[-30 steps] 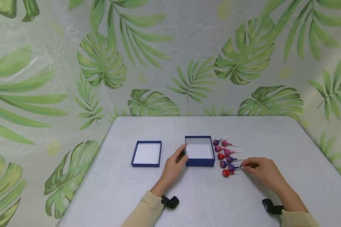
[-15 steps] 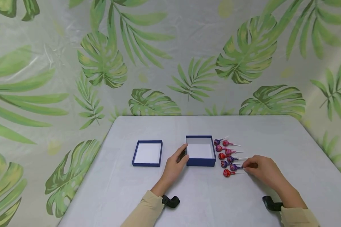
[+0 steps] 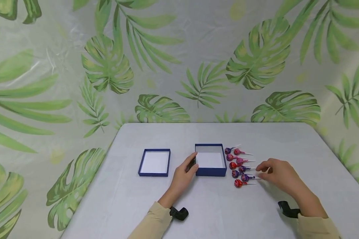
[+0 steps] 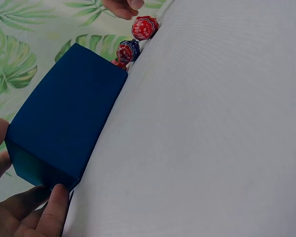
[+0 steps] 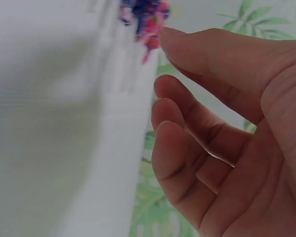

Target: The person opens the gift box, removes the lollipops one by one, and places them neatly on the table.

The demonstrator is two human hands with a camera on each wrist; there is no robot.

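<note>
An open blue box [image 3: 210, 172] with a white inside stands mid-table. My left hand [image 3: 181, 177] holds its left side, thumb at the near corner and fingers at the rim; the left wrist view shows the fingers against the blue wall [image 4: 64, 108]. Right of the box, several wrapped lollipops lie in two rough columns, sticks pointing right. My right hand [image 3: 278, 172] hovers beside the stick ends, close to a purple lollipop [image 3: 246, 178] and a dark blue one [image 3: 243, 169]. In the right wrist view its thumb [image 5: 212, 52] and curved fingers are apart, with nothing between them.
A shallow blue-rimmed lid [image 3: 154, 174], white inside up, lies left of the box. A red lollipop [image 3: 238, 183] is nearest the front of the group. Behind the white table [image 3: 215, 209] hangs a leaf-patterned sheet [image 3: 197, 43].
My right hand has let go of the purple lollipop's stick and lifted slightly away, its thumb and forefinger parting. The left hand stays on the box.
</note>
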